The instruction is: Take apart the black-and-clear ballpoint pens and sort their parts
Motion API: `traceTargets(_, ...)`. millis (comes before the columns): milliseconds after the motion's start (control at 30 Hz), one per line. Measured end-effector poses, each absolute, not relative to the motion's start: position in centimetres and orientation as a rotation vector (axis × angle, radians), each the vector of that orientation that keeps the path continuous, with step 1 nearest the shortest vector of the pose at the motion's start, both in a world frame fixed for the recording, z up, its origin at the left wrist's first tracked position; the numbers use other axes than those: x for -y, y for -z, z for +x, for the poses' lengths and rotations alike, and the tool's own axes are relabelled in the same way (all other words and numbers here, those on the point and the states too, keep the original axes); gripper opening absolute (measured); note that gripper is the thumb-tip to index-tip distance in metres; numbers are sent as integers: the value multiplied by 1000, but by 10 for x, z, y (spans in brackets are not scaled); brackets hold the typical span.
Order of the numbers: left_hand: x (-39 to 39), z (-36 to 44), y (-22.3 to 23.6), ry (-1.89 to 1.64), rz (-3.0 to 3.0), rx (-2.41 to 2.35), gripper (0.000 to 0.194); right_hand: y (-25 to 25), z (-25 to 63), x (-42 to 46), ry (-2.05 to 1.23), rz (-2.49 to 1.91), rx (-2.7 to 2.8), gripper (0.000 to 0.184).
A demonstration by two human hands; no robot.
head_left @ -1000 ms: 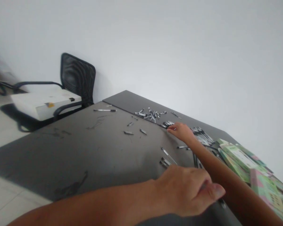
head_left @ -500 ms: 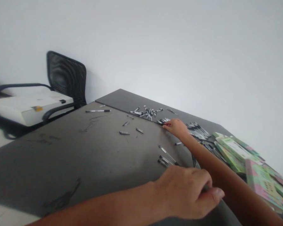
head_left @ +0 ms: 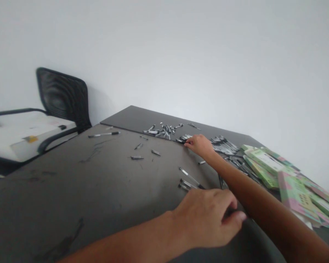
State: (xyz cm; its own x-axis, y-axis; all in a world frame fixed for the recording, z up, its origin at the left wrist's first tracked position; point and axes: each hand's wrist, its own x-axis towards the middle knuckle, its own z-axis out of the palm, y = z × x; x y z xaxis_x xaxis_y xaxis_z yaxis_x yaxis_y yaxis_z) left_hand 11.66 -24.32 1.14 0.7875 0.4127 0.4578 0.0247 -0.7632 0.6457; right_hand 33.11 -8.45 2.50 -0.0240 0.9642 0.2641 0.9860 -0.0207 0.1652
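My left hand [head_left: 208,217] hovers over the near part of the dark table, fingers curled against the thumb; whatever lies in its grasp is hidden. Just beyond it are a few clear pens with black ends [head_left: 191,177]. Farther off, my right hand [head_left: 200,145] reaches to a small row of clear and black pen parts [head_left: 183,138]. Its fingertips are pinched together at the row's near edge, and what they grip cannot be made out. Behind that wrist lies a broad row of pens [head_left: 223,145]. A loose heap of pen caps [head_left: 164,130] sits left of the right hand.
Several loose caps [head_left: 137,157] and a single pen [head_left: 104,134] lie on the dark table [head_left: 104,197]. Green and pink cartons [head_left: 298,197] are piled at right, beside more dark pens [head_left: 245,168]. A mesh chair [head_left: 63,98] holding a white box [head_left: 13,140] stands left; a wall is behind.
The view has turned slightly right, so the table and chair appear farther left. My right hand stays at the row of pen parts, and my left hand keeps its curled shape.
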Motion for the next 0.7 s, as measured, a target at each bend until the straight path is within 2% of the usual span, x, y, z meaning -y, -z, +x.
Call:
traceTargets(133,242,117,-8,-826,2321,-307,17,-27,330,90,545,-2095,2140,33)
traceTargets(267,241,117,-5,-858,2291,-328,11,-52,353,95,628,-2085,1995,39)
traceTargets(433,242,117,-3,-893,2245,-379,9,-104,444,111,577,-2283,1748,42)
traceTargets(500,242,118,2,-911,2247,-395,8,-116,488,121,517,-2397,1687,38)
traceTargets(567,240,121,10,-963,2270,-387,7,-118,528,129,449,-2508,1639,33)
traceTargets(700,232,123,28,-1124,2301,-268,12,-102,585,129,305,-2671,1577,35)
